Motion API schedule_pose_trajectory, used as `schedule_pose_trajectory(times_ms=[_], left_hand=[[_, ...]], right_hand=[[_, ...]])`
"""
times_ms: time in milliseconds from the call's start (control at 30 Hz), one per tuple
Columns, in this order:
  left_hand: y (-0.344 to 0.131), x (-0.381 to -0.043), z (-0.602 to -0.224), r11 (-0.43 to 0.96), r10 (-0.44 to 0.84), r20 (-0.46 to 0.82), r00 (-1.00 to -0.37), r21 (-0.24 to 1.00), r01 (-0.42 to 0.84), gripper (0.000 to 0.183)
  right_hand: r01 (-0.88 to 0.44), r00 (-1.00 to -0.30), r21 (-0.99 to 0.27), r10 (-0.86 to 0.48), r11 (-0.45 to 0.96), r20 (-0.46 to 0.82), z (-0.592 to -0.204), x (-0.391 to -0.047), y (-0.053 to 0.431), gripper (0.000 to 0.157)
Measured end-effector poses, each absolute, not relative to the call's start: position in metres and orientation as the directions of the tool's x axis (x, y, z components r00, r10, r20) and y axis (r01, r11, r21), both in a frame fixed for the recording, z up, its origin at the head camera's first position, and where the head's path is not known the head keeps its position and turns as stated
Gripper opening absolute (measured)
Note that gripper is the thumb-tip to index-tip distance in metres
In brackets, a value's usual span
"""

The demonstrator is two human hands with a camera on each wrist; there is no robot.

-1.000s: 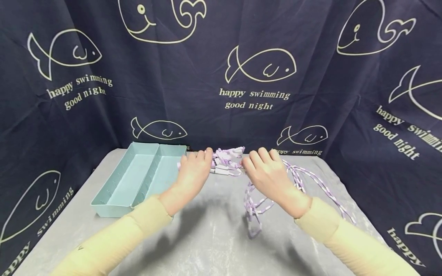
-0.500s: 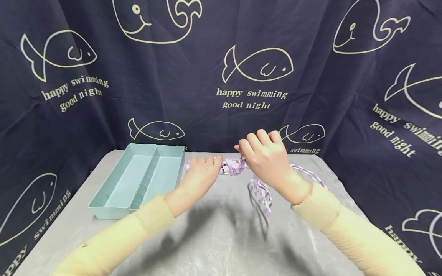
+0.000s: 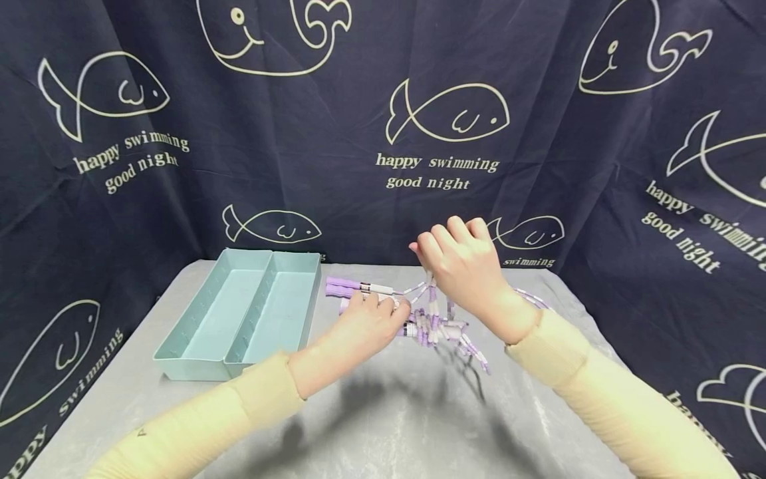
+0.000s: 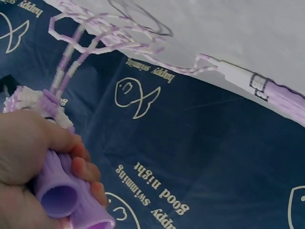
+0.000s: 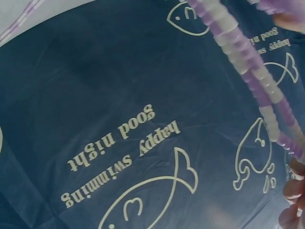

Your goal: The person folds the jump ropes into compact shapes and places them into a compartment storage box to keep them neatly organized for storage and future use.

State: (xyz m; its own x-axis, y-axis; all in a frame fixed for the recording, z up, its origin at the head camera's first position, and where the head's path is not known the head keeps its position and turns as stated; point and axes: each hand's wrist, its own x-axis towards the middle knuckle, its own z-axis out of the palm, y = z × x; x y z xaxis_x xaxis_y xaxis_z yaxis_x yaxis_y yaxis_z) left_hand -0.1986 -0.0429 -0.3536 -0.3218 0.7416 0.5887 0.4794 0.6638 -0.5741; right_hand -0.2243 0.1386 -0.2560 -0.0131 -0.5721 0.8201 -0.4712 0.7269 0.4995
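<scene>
Two purple handles (image 4: 86, 202) sat in the left hand (image 3: 372, 322), its fingers and thumb curled round them, with turns of beaded rope (image 3: 426, 327) bunched about their far end, just past the fingers on the side towards the right hand (image 3: 463, 263). That right hand, raised above and to the right of the left, had its fingers curled around a doubled purple-and-white strand (image 3: 433, 299) that hung below it, close to the bunched turns. The step in hand looked like working the rope about its handles; whether it was being wound on or drawn free could not be told. Either way, the next move seemed to call for a firm left grip while the right hand guided the strand clear of its neighbours. Snagging was the likely trouble, since another handle (image 3: 378, 289) lay on the counter (image 3: 371, 439) just beyond the left hand, with thin rope leading from it towards the right. More rope (image 3: 532, 297) trailed on the counter past the right wrist. Left of the left hand stood a pale blue tray (image 3: 188, 368) with two long compartments, and beyond both hands hung a dark curtain (image 3: 335, 159) printed with fish.
</scene>
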Motion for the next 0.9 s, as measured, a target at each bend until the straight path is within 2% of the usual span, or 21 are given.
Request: schedule_pose_trajectory(times_ms=[400,900], left_hand=[[-0.042,-0.186,-0.346,0.523,0.833,0.513,-0.206,-0.612,0.593,0.018],[-0.053,-0.18,-0.339,0.532,0.819,0.528,-0.227,-0.548,0.646,0.022]], right_hand=[[-0.499,-0.093,0.489,-0.606,0.715,0.79,-0.272,-0.25,0.153,0.027],[-0.54,-0.178,0.465,-0.635,0.702,0.752,-0.306,-0.27,0.168,0.028]])
